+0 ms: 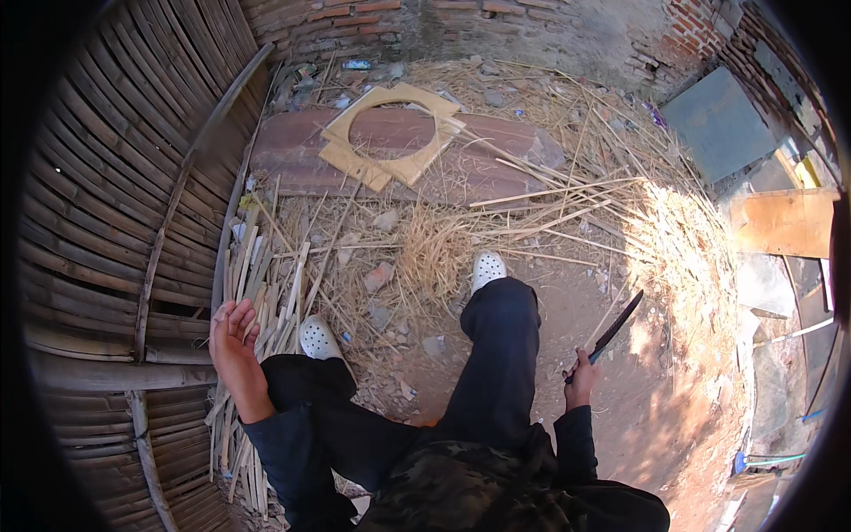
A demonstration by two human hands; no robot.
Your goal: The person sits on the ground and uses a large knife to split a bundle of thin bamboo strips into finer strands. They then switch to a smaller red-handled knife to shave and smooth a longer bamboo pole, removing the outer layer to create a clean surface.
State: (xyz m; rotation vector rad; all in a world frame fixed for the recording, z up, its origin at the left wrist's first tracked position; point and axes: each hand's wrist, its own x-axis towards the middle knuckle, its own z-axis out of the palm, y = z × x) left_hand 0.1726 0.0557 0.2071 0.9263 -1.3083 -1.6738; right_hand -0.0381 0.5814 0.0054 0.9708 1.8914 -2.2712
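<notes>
My right hand is closed round the handle of a long dark-bladed knife, its blade pointing up and to the right over bare soil. What looks like a thin pale strip lies along the blade near the fingers. On the other side, my left hand is raised with the palm partly up and the fingers loosely apart, holding nothing. It is above a pile of split bamboo strips beside the woven bamboo wall.
Straw and long bamboo sticks litter the ground ahead. A wooden frame with a round hole lies on a reddish corrugated sheet. Brick walls close the back. Boards and panels lean at the right.
</notes>
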